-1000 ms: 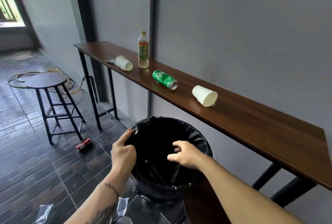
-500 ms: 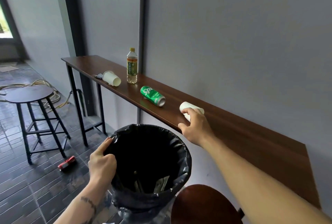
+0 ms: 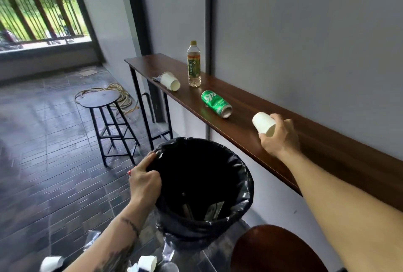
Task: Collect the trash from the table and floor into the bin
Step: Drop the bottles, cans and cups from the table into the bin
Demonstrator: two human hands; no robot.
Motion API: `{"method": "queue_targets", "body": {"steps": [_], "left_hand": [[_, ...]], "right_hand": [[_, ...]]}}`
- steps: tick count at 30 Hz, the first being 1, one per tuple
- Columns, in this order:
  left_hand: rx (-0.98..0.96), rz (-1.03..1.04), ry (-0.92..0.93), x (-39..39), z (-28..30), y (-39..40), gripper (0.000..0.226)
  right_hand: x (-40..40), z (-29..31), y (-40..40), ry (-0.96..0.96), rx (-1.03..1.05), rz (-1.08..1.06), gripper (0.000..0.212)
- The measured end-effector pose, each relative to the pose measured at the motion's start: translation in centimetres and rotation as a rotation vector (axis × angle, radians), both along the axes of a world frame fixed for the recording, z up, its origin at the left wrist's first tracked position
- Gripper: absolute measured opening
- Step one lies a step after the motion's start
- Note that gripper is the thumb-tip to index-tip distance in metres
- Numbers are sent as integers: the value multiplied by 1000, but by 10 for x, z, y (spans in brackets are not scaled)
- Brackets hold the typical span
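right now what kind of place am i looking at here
Probably a casual cafe or a semi-outdoor seating spot. A long narrow bar table runs along the wall, a tall round stool stands on the dark tiled floor, and a big opening with railings looks onto greenery.

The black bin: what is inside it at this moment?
Near the bottom of the bin, a dark stick-like piece and a crumpled wrapper show. The rest of the inside is too dark to see.

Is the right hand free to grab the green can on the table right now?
Probably not yet: the right hand is full with a paper cup, though the green can lies unobstructed nearby.
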State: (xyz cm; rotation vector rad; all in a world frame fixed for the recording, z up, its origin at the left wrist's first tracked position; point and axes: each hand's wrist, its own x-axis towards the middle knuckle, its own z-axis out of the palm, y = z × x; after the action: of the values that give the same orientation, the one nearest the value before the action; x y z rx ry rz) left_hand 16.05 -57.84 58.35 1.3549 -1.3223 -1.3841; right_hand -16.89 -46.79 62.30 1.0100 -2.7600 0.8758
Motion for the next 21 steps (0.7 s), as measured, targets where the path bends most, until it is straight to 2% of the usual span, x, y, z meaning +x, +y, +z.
{"method": "queue_targets", "body": {"steps": [3, 6, 9, 11, 16, 21], "left_hand": [[-20, 19, 6, 0, 9, 3, 81], [-31, 43, 11, 2, 16, 3, 80], [-35, 80, 3, 4, 19, 1, 79], [-36, 95, 17, 6, 20, -3, 78], [-26, 103, 66, 22, 20, -23, 78], [-27, 90, 22, 44, 28, -50, 73]], "right_hand": [[20, 3, -7, 38, -240, 12, 61], [60, 11, -18, -72, -362, 255, 63], [110, 2, -28, -188, -136, 569, 63], [137, -14, -38, -181, 12, 672, 65], [185, -41, -63, -203, 235, 760, 77], [203, -36, -88, -189, 258, 767, 90]]}}
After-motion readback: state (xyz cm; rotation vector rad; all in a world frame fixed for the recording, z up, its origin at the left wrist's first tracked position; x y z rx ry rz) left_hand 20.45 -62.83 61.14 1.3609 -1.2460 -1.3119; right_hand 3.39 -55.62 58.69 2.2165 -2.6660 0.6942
